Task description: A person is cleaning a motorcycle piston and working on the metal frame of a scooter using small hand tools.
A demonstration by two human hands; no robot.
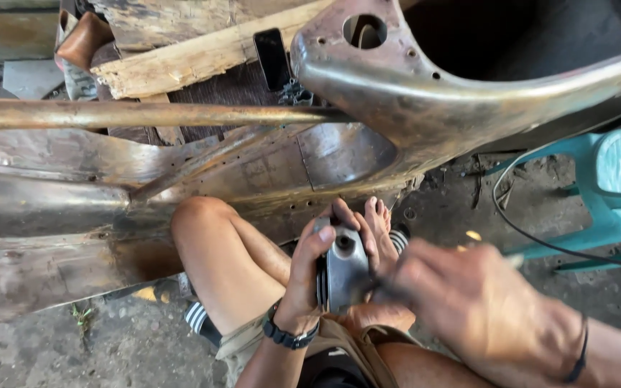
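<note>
My left hand (309, 267) grips a small grey metal tool body (345, 267), shaped like an angle grinder head, holding it upright over my lap. My right hand (479, 305) is blurred with motion just right of it, closed around a thin tool that touches the grinder's side; what that thin tool is I cannot tell. A black band sits on my left wrist and a thin band on my right. My bare knee (203, 215) and foot (376, 219) rest against a bare, rusty sheet-metal vehicle body (181, 165).
A rusty metal tube (138, 113) runs across the body. Weathered wooden planks (203, 54) and a dark phone (272, 57) lie beyond. A turquoise plastic stool (612, 194) stands at right, with a black cable (533, 237) trailing over the dirty concrete floor (131, 338).
</note>
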